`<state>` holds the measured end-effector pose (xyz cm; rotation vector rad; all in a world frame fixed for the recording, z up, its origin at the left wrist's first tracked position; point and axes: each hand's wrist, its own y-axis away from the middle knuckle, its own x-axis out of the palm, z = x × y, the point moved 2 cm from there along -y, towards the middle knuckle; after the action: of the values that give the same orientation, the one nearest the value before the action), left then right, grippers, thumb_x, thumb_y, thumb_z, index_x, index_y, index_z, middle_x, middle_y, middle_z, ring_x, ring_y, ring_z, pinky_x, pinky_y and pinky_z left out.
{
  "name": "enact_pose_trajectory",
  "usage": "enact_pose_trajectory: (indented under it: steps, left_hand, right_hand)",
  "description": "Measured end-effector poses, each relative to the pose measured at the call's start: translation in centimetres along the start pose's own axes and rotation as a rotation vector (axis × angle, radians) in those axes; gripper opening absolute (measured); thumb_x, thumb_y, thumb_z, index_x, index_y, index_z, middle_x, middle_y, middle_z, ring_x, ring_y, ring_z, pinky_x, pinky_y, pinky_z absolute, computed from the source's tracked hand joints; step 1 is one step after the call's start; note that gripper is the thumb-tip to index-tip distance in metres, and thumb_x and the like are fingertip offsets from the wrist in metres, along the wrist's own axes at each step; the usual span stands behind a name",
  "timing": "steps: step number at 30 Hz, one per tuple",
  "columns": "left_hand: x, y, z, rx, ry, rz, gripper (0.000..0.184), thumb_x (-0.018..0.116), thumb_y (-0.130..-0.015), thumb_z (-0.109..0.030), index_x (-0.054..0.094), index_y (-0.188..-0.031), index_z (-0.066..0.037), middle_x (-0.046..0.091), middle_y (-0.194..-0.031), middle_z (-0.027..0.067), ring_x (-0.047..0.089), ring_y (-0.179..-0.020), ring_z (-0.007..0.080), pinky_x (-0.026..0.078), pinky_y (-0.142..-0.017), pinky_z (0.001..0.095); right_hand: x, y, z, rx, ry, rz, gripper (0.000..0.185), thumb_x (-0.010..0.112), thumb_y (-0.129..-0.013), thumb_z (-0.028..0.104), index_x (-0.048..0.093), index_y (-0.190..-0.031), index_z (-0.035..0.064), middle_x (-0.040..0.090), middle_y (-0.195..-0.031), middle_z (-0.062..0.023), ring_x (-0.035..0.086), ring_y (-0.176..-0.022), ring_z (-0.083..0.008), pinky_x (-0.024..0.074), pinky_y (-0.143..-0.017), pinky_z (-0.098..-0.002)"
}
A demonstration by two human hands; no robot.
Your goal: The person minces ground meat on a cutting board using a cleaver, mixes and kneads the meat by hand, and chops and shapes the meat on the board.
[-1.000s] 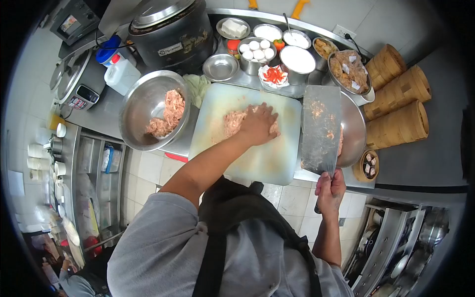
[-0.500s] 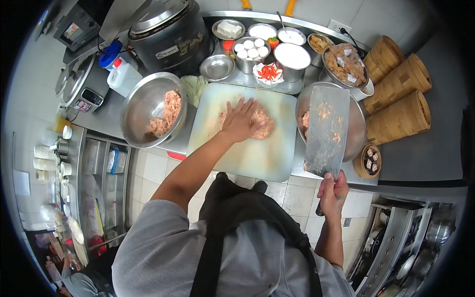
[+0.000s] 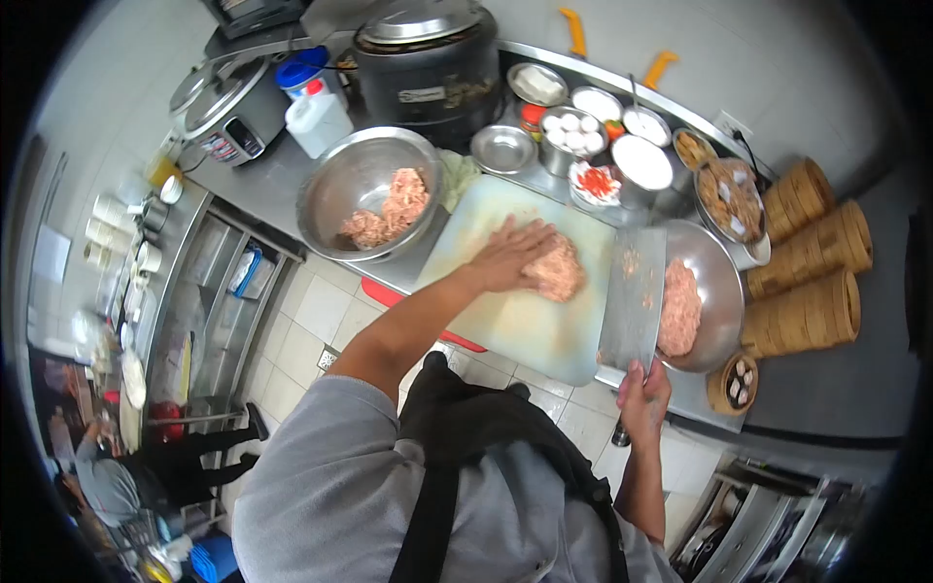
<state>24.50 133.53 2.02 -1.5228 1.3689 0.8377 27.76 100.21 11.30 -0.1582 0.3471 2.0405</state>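
A mound of pale pink minced meat (image 3: 557, 270) lies on the whitish cutting board (image 3: 520, 335). My left hand (image 3: 510, 255) rests spread against the mound's left side, palm down. My right hand (image 3: 643, 396) grips the handle of a broad cleaver (image 3: 632, 296), whose meat-smeared blade stands over the board's right edge. Behind the blade, a steel bowl (image 3: 721, 291) holds a long lump of mince (image 3: 680, 309). Left of the board, another steel bowl (image 3: 326, 199) has two joined lumps of mince (image 3: 403, 199) in it.
Behind the board stand a pot of eggs (image 3: 573, 136), an empty steel dish (image 3: 503, 150), sliced red pepper (image 3: 596, 182) and a black cooker (image 3: 428, 83). Bamboo steamers (image 3: 802, 316) line the right. Another person (image 3: 112, 486) is at the lower left.
The view has turned and shifted, so the counter appears tilted. My left hand has moved against the mound's left side. The cleaver has shifted toward the board, uncovering more mince in the right bowl.
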Motion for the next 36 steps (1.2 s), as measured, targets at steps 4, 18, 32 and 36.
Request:
enact_pose_trajectory:
  steps: [4, 18, 32, 36]
  left_hand:
    - [-5.9, 1.0, 0.0, 0.077, 0.178, -0.271, 0.054, 0.070, -0.085, -0.033, 0.055, -0.133, -0.013, 0.048, -0.142, 0.0126, 0.039, -0.135, 0.0324, 0.029, -0.112, 0.0487]
    - [-8.9, 8.1, 24.9, -0.893, 0.196, -0.042, 0.099, 0.088, -0.059, -0.035, 0.039, -0.138, -0.001, 0.056, -0.130, 0.0218, 0.055, -0.122, 0.0362, 0.044, -0.102, 0.0402]
    - [-7.1, 9.4, 29.3, -0.949, 1.590, 0.055, 0.051, 0.067, -0.077, -0.001, 0.052, -0.126, 0.003, 0.064, -0.119, 0.0178, 0.066, -0.105, 0.0306, 0.054, -0.095, 0.0419]
    - [-14.6, 8.8, 26.7, -0.786, 1.741, 0.084, 0.048, 0.060, -0.081, 0.004, 0.050, -0.128, 0.001, 0.063, -0.119, 0.0182, 0.066, -0.105, 0.0316, 0.055, -0.094, 0.0435]
  right_hand:
    - [1.2, 0.9, -0.8, 0.063, 0.053, 0.007, 0.023, 0.052, -0.101, 0.024, 0.053, -0.090, 0.0041, 0.049, -0.063, 0.0014, 0.044, -0.048, -0.0049, 0.0373, -0.042, -0.0218]
    - [10.2, 4.2, 1.6, 0.073, 0.145, -0.233, 0.022, 0.052, -0.101, 0.023, 0.052, -0.088, 0.0041, 0.048, -0.059, 0.0014, 0.046, -0.046, -0.0058, 0.0375, -0.041, -0.0230]
    - [15.7, 7.5, 2.4, 0.071, 0.041, -0.384, 0.022, 0.055, -0.100, 0.025, 0.054, -0.088, 0.0063, 0.048, -0.057, 0.0017, 0.043, -0.041, -0.0059, 0.0338, -0.037, -0.0222]
    - [14.5, 7.3, 2.7, 0.064, 0.051, -0.374, 0.023, 0.055, -0.100, 0.024, 0.054, -0.087, 0.0056, 0.048, -0.057, 0.0015, 0.044, -0.042, -0.0060, 0.0348, -0.037, -0.0224]
